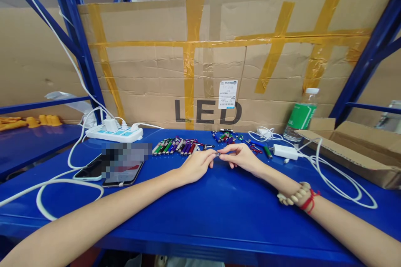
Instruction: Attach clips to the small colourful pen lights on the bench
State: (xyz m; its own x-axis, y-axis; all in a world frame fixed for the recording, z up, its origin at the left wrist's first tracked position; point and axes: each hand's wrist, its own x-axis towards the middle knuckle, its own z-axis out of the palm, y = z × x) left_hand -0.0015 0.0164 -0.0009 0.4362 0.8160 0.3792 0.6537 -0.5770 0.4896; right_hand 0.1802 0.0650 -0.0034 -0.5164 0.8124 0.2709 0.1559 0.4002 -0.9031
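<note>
My left hand [196, 166] and my right hand [239, 157] meet fingertip to fingertip over the blue shelf top [200, 208]. Both pinch one tiny dark item [217, 155] between them; it is too small to name. Just behind my left hand lies a row of small coloured pen-like sticks [178, 147], laid side by side. A second, looser heap of the same sticks [228, 137] lies behind my right hand. My right wrist wears a bead bracelet and a red string [299, 197].
Two phones [106, 170] lie at the left, near a white power strip [114, 133] with chargers and cables. A white charger [285, 152] with looping cable, a green-labelled bottle [302, 114] and an open cardboard box [360, 150] stand right. Taped cardboard marked LED backs the shelf.
</note>
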